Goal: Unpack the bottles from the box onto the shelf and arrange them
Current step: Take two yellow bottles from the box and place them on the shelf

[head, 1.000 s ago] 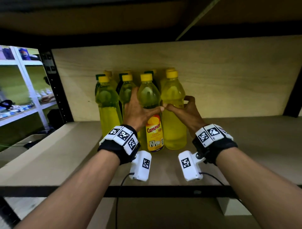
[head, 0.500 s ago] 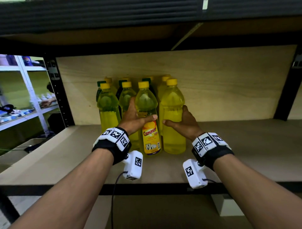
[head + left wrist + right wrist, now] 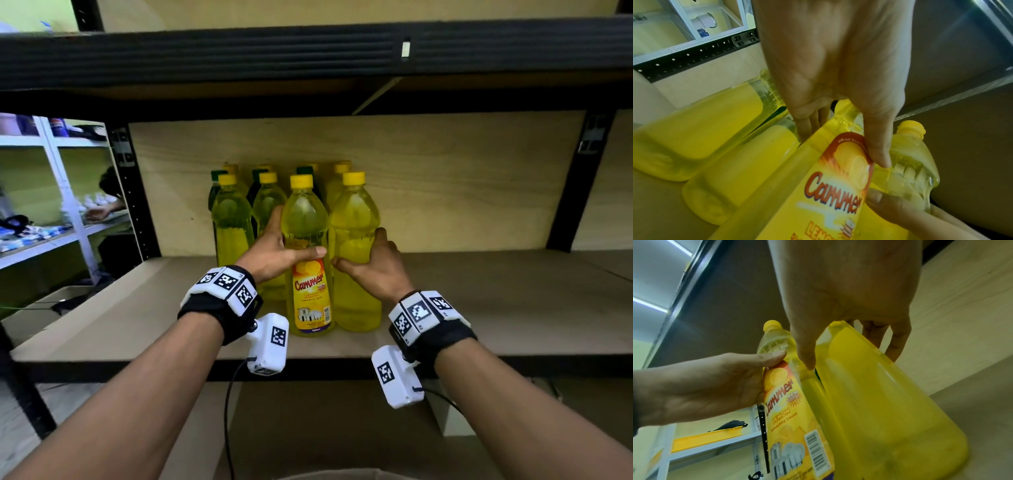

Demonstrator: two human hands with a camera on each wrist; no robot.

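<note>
Several yellow bottles stand in rows at the back of the wooden shelf (image 3: pixel 496 308). Front row: two plain bottles (image 3: pixel 231 222) on the left, a labelled "Cammer" bottle (image 3: pixel 310 294), and a plain yellow bottle (image 3: pixel 358 301) at the right end. My left hand (image 3: pixel 274 253) grips the Cammer bottle (image 3: pixel 830 191), thumb across its front and fingers (image 3: pixel 809 123) tucked behind it. My right hand (image 3: pixel 373 267) holds the right-end bottle (image 3: pixel 890 402), thumb in front and fingers (image 3: pixel 894 344) curled round its far side. Both bottles stand upright on the shelf.
Green-capped dark bottles (image 3: pixel 216 176) stand in the rows behind. The black beam (image 3: pixel 308 54) of the shelf above hangs low overhead. Black uprights (image 3: pixel 137 205) (image 3: pixel 575 192) frame the bay. Bare board lies right of the bottles. A white rack (image 3: pixel 65 192) stands at left.
The thumbs, nearly touching between the two bottles a second ago, have parted. The right hand has uncurled and now wraps the right-end bottle. My view has pulled back and up.
</note>
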